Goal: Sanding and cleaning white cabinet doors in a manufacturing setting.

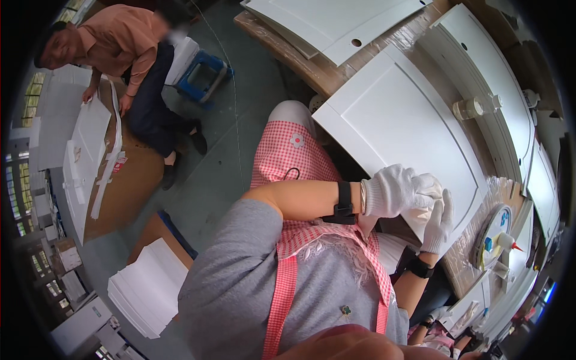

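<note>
My left hand (393, 191), in a white knit glove, is closed at the near edge of a white door panel (399, 114) with a recessed centre. Its fingers pinch a small cream-coloured, crumpled piece like cloth (420, 214). My right hand (439, 227), gloved too, comes up from the lower right with its fingers against the same piece and close to the left fingers. How firmly the right fingers grip is partly hidden. The panel lies tilted in view on the film-covered table.
Film-wrapped table (462, 264) bears stacked white panels (492, 90), a jar (468, 109) and a round tray (482, 240) with a red-tipped glue bottle (507, 242). At far left a co-worker (123, 45) handles a white panel (90, 135) near a blue stool (201, 75). White boards (150, 288) stand lower left.
</note>
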A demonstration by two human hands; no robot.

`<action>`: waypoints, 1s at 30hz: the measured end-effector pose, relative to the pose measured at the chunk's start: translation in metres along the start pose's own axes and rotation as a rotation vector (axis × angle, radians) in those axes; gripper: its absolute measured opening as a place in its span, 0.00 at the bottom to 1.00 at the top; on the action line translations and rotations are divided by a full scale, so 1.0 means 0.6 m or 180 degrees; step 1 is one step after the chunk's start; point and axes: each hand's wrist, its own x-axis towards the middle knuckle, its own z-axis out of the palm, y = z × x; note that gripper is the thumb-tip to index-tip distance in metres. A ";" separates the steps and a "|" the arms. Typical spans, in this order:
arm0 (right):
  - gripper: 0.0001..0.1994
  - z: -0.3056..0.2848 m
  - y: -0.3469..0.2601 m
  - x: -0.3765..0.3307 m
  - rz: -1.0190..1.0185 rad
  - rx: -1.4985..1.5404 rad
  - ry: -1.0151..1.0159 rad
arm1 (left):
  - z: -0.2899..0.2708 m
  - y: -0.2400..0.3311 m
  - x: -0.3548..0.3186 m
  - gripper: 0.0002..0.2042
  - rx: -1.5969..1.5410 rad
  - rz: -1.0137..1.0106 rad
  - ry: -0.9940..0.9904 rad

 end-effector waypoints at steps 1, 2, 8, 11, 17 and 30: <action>0.29 -0.002 0.024 0.000 0.0218 -0.0748 0.0040 | 0.013 -0.001 -0.009 0.16 0.0496 0.0454 0.0156; 0.30 0.001 0.046 -0.002 0.0310 -0.1534 0.0134 | 0.028 -0.002 -0.019 0.15 0.1431 0.0614 -0.0044; 0.33 0.003 0.122 -0.008 0.0352 -0.2216 0.0287 | 0.018 -0.089 -0.071 0.15 0.1855 0.0690 0.0241; 0.33 0.002 0.124 -0.008 0.0423 -0.2347 0.0246 | -0.100 -0.161 -0.122 0.17 0.2105 0.0298 0.0774; 0.32 -0.003 0.101 -0.008 0.0476 -0.2298 0.0155 | -0.318 -0.187 -0.178 0.15 0.2726 -0.2142 0.0722; 0.14 0.000 0.135 -0.006 -0.1559 -0.2926 0.0692 | -0.799 0.099 -0.211 0.43 0.3136 -0.3908 0.2857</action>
